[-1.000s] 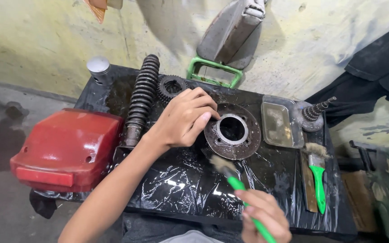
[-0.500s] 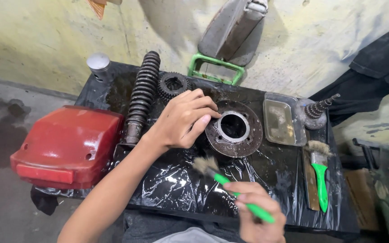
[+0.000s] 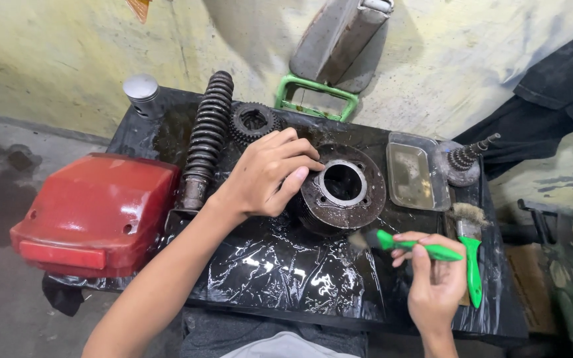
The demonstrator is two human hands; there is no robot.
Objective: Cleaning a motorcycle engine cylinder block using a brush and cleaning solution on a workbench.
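Note:
A rusty round engine cylinder with a bright inner sleeve stands on a black plastic-covered table. My left hand grips the cylinder's left side and holds it steady. My right hand holds a green-handled brush level, with the bristles pointing left at the cylinder's lower right edge. A second green-handled brush lies on the table just right of my right hand.
A black coil spring shock absorber, a toothed sprocket and a silver piston lie at the back left. A clear tray of murky liquid and a conical part sit right. A red panel lies left.
My right hand has moved right and up, swinging the brush from a diagonal to a level position near the cylinder's lower right. My left hand has stayed on the cylinder.

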